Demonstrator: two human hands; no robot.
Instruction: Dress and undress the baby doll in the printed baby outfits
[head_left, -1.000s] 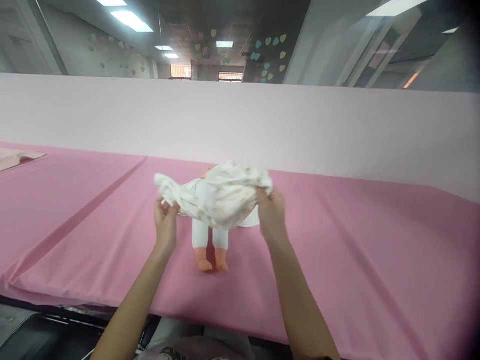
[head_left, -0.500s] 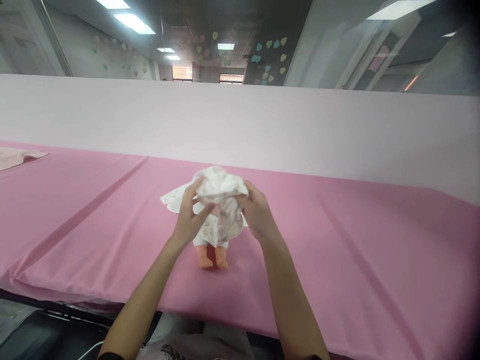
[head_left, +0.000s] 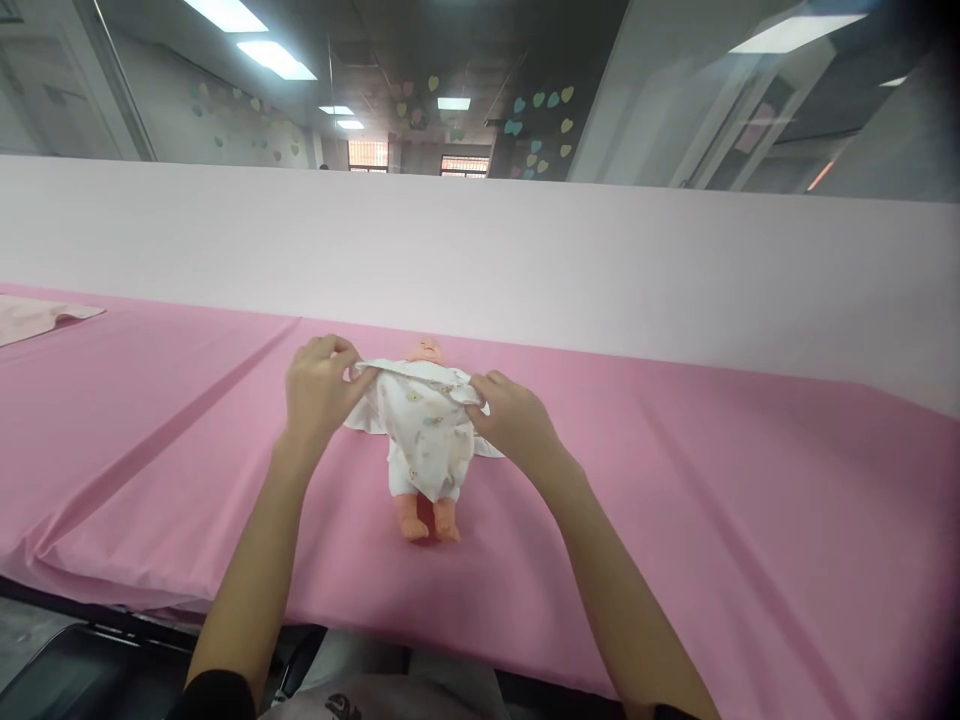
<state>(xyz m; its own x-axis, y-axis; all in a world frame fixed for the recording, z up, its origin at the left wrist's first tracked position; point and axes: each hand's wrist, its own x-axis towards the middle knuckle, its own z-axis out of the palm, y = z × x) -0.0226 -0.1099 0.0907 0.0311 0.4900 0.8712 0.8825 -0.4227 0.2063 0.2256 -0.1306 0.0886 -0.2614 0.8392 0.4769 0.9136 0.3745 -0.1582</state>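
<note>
A baby doll (head_left: 427, 349) lies on its back on the pink-covered table, its head toward the wall and its bare feet toward me. White printed baby clothing (head_left: 427, 425) is spread over the doll's body. My left hand (head_left: 322, 385) pinches the upper left edge of this cloth between thumb and fingers. At the upper right edge, my right hand (head_left: 514, 410) grips the cloth too. The edge between both hands is drawn out below the doll's face. The doll's arms are hidden, and white covering shows above its legs.
The pink sheet (head_left: 675, 520) on the table has long creases. A folded pale pink cloth (head_left: 45, 317) lies at the far left. Behind the table stands a white wall (head_left: 480, 260) with glass above. A black chair (head_left: 97, 670) is at the lower left.
My hands have moved apart, the left one farther out to the left. The bunched cloth that hid the doll's head is now stretched flat across its body, and the face shows.
</note>
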